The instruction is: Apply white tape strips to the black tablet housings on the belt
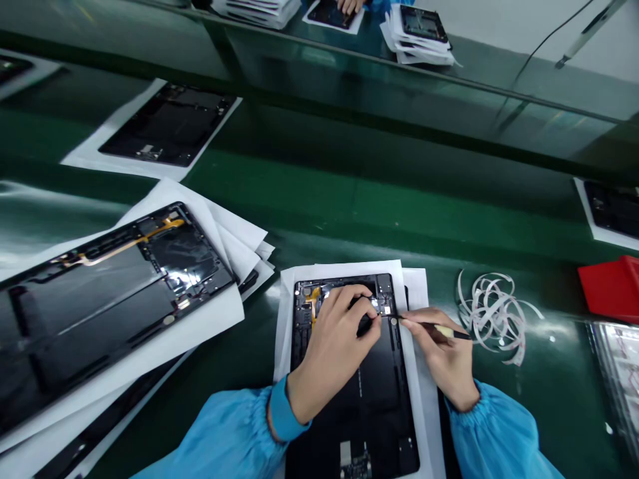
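Note:
An opened tablet housing (372, 399), black with circuit parts and a bit of orange flex cable along its top, lies on white sheets (422, 372) before me. My left hand (334, 342) rests over its upper part, thumb and fingertips pinched together near the upper right edge; what lies between them is too small to make out. Held at that same edge by my right hand (444, 352) is a slim dark pair of tweezers (454, 332) with a pale patch, its thin tip pointing left towards my left fingertips.
Stacked tablet housings (124, 279) with white sheets between lie left. Another housing (170, 126) is behind them. Curled white strips (494, 313), a red bin (612, 289) and a clear-covered tray (619, 366) are right. Beyond the ledge (399, 73), a co-worker's hand (349, 5) touches a housing.

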The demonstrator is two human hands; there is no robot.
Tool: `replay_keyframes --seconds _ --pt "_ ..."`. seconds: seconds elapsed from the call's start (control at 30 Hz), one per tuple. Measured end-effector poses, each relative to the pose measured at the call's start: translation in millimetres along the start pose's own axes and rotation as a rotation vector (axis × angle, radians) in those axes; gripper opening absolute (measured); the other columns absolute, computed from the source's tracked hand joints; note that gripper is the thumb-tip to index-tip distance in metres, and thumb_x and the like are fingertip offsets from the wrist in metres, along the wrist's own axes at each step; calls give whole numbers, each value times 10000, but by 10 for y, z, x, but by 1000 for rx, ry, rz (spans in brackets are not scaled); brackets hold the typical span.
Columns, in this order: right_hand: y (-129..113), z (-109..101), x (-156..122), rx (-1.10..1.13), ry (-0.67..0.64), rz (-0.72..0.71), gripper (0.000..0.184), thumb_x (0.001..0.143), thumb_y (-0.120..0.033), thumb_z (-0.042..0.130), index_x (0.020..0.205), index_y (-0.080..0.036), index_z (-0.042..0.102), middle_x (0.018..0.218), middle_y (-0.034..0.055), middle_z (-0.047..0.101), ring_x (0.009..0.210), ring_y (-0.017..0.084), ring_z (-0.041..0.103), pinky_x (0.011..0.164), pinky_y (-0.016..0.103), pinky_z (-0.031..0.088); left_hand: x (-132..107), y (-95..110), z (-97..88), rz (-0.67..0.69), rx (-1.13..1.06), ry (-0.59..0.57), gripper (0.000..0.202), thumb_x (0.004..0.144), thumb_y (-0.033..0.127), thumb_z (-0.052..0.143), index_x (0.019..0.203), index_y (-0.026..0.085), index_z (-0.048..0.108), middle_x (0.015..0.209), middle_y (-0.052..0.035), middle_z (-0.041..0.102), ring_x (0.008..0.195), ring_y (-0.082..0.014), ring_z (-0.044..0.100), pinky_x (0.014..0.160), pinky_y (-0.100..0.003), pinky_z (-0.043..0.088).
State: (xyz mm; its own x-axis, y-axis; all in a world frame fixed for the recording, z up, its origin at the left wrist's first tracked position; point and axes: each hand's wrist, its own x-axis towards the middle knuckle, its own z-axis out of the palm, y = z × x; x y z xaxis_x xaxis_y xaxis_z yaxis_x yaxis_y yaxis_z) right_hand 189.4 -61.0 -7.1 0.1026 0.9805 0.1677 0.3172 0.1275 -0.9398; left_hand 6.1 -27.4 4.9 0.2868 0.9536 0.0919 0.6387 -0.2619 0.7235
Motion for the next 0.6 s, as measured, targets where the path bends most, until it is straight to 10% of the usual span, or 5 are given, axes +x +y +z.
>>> replay_keyframes --seconds 0.37,0.6 --pt "23 -14 0 -42 66 50 32 831 -213 729 807 -211 708 786 15 712 745 165 689 655 259 557 40 28 -17 -86 -55 -56 195 845 67 601 879 218 482 1059 -29 533 994 -240 510 857 -396 438" --pt "-280 -69 90 -137 45 -65 294 1024 -254 385 910 -198 650 870 50 682 817 172 664 745 307 537 -88 -40 -341 -51 -228 27 185 899 157 570 1059 247 551 1150 -36 577 1120 -212 548 960 -372 463"
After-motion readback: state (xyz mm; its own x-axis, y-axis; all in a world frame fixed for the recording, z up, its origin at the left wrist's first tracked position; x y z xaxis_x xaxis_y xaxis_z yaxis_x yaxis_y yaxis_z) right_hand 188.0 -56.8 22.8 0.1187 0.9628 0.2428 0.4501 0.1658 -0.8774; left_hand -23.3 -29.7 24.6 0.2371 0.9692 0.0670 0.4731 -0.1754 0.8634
